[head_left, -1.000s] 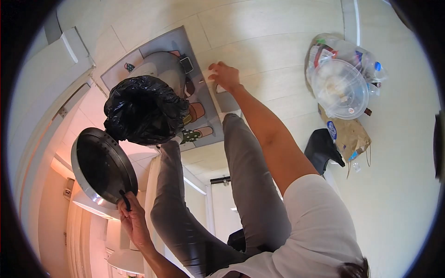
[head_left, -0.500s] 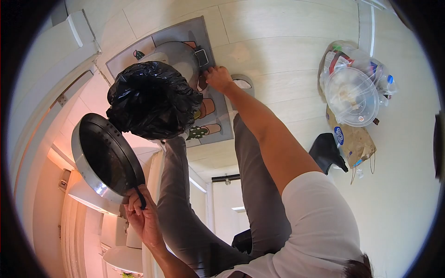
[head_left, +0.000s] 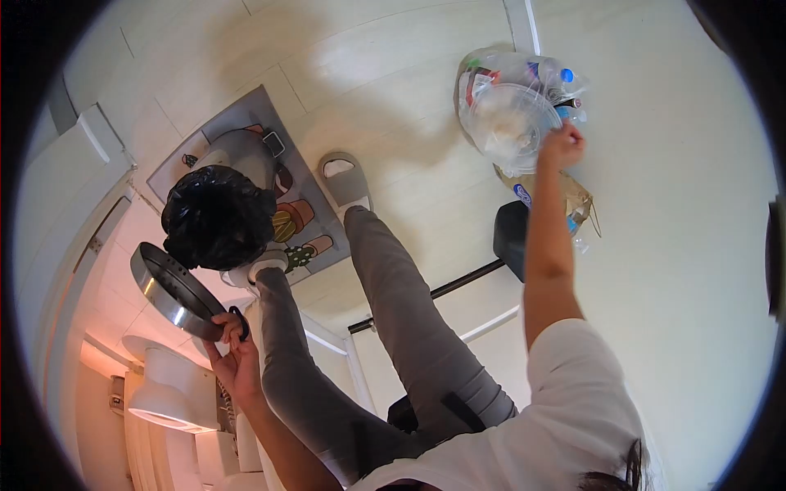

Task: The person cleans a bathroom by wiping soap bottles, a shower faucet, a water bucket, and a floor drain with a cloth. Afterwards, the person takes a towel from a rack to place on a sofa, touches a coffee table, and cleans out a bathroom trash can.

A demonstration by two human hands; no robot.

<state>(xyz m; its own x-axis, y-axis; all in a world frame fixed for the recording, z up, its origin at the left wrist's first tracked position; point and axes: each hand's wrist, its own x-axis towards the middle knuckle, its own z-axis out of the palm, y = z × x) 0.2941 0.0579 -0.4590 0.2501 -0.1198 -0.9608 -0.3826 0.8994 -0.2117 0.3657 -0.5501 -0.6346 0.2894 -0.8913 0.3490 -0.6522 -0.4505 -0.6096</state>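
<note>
The right hand (head_left: pixel 562 147) has swung from the bin (head_left: pixel 217 214) to grasp the plastic bag (head_left: pixel 512 114) — the left hand (head_left: pixel 237 360) still grips the lid (head_left: pixel 172 290).

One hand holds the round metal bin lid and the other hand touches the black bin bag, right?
No. The head view shows the other hand on the clear plastic bag of bottles, not the black bin bag.

The person wears a white short-sleeved shirt (head_left: pixel 565 409), grey trousers (head_left: pixel 393 286) and white shoes (head_left: pixel 344 176).
</note>
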